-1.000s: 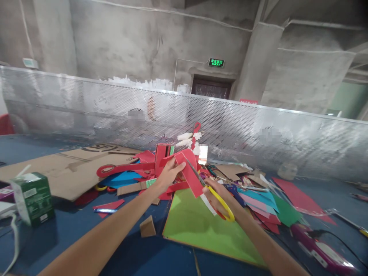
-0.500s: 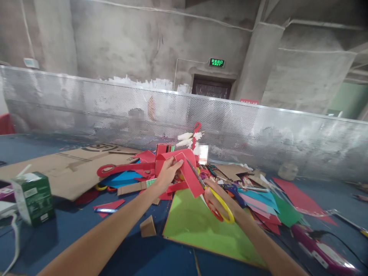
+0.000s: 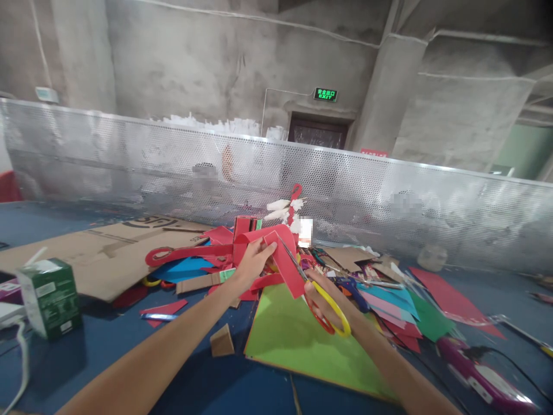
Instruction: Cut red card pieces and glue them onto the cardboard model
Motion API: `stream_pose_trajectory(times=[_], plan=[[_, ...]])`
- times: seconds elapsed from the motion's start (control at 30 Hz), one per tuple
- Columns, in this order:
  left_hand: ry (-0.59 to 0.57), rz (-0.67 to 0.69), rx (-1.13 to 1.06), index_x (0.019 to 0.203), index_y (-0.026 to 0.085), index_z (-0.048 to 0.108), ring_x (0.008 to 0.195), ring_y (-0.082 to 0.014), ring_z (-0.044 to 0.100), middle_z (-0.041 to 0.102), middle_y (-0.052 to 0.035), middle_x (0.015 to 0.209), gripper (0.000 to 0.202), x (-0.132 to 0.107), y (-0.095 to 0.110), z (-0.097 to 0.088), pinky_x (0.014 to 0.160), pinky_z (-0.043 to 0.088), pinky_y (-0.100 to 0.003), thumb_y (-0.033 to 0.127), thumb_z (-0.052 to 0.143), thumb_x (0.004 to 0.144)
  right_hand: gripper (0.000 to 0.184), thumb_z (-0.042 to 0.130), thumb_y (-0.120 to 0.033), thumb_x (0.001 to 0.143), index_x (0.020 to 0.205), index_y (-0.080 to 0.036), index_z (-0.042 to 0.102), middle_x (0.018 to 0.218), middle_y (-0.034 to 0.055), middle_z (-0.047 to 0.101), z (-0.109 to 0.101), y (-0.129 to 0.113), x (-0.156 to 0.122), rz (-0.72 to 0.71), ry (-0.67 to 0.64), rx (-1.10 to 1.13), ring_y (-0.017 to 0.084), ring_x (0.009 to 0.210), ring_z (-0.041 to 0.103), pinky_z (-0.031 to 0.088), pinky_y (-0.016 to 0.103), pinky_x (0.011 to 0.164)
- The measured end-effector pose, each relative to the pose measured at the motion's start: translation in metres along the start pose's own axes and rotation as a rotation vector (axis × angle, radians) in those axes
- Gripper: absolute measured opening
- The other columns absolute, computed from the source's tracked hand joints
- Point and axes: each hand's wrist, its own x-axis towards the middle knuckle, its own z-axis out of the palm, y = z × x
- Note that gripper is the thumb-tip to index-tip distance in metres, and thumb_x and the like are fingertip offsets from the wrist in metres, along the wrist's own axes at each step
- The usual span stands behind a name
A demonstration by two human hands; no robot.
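1. Green upright cardboard box (image 3: 49, 300) stands on the blue tabletop (image 3: 108, 357).
2. Left hand (image 3: 254, 260) firmly pinches a red paper strip (image 3: 286, 272) above a lime-green rectangular board (image 3: 311, 357).
3. Right hand (image 3: 333, 283) is closed around yellow-and-red-handled metal scissors (image 3: 330, 294), blades at the strip.

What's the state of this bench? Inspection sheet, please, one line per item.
Surface: blue table, partly covered.
Job's things: red strip, bent; scissors, blade along the strip's edge, actual cutting unclear.
Clutter: lime-green board, cardboard sheet, green box, many coloured scraps.
Hands: left hand pinches the strip; right hand holds the scissors.
Cables: white cable at left; dark cable at the purple device.
Surroundings: perforated panel, lit exit sign.
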Motion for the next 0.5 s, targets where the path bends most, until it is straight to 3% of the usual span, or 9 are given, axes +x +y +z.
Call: stream_pose_trajectory(times=[0.13,0.33,0.5], plan=[[0.017,0.004,0.015,0.085,0.018,0.061,0.05,-0.0143,0.061,0.066,0.0013,0.063,0.038,-0.001,0.0004,0.0013,0.053,0.052,-0.027,0.053,0.075,0.079,0.062,0.048,-0.081,0.086,0.103,-0.023,0.06,0.06,-0.0041,0.046,0.0023,-0.0055,-0.0038,0.02,0.025,0.001,0.012,0.046,0.042,0.035,0.022,0.039],[0.019,0.006,-0.004,0.083,0.018,0.06,0.051,-0.0139,0.061,0.067,0.0009,0.065,0.039,-0.0003,-0.0002,0.0007,0.052,0.052,-0.026,0.053,0.076,0.078,0.047,0.053,-0.07,0.092,0.093,-0.024,0.052,0.061,-0.0062,0.043,-0.0009,-0.0011,-0.002,0.035,-0.051,-0.014,0.01,0.046,0.04,0.033,0.021,0.04],[-0.009,-0.034,-0.044,0.082,0.018,0.061,0.048,-0.0135,0.059,0.066,0.0012,0.061,0.036,-0.0019,0.0027,0.003,0.049,0.049,-0.025,0.049,0.078,0.077,0.046,0.047,-0.069,0.095,0.096,-0.023,0.053,0.062,-0.004,0.046,-0.0011,0.0029,-0.0028,0.012,-0.041,-0.046,0.011,0.047,0.042,0.035,0.023,0.041]])
